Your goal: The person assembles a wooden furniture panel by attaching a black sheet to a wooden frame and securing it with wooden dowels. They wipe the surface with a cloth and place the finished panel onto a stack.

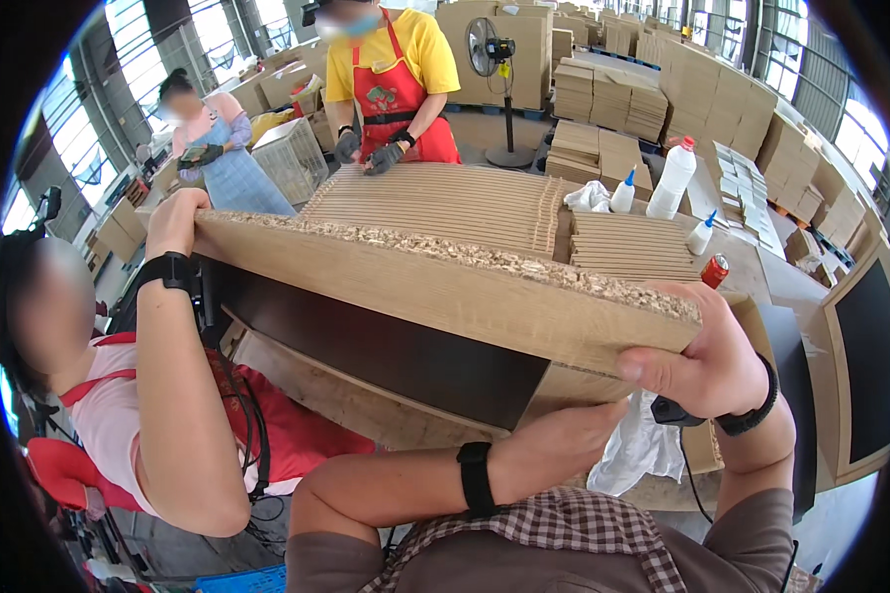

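A wood-grain chipboard panel (445,287) spans the view, its rough edge facing up. Beneath it shows a dark board (386,351), with a short wood-grain piece (576,388) at its right end; how they join is hidden. My right hand (697,346) grips the panel's right end, thumb on the near face and fingers over the top. Crossing my body, my left hand (559,450) is closed with its fingertips at the lower edge of the short piece, partly hidden. The panel's far left end is held by a co-worker's hand (176,219).
Stacked wood strips (435,203) and a shorter stack (628,245) lie beyond the panel. Glue bottles (623,193), a large clear bottle (672,178) and a red can (715,271) stand at right. Two more people work at the back, near a fan (504,99).
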### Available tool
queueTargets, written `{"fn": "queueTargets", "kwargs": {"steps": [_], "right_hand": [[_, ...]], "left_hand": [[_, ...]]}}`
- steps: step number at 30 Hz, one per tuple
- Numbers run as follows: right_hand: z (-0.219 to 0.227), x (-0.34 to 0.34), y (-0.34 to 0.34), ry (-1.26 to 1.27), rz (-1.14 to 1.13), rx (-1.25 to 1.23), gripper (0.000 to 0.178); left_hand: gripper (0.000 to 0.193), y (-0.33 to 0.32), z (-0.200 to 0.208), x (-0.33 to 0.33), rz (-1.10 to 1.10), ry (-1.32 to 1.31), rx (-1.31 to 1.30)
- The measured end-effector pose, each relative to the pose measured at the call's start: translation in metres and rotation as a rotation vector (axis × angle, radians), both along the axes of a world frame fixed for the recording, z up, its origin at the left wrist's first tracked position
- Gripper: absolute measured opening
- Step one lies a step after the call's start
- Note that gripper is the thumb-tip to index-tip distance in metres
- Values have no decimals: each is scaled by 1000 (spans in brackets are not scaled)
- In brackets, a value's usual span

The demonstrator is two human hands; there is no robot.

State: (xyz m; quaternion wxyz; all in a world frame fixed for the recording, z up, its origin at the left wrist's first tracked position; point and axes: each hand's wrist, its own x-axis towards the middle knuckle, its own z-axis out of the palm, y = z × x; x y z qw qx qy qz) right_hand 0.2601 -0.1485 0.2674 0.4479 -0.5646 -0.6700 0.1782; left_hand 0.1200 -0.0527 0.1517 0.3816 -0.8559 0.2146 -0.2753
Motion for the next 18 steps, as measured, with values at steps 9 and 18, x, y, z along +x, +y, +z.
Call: {"fn": "queueTargets", "kwargs": {"steps": [9, 18], "right_hand": [[1, 0, 2, -159, 1, 84, 28], [-7, 1, 2, 226, 25, -45, 28]], "left_hand": [[26, -1, -4, 3, -13, 45, -122], [22, 1, 6, 5, 10, -51, 1]]}}
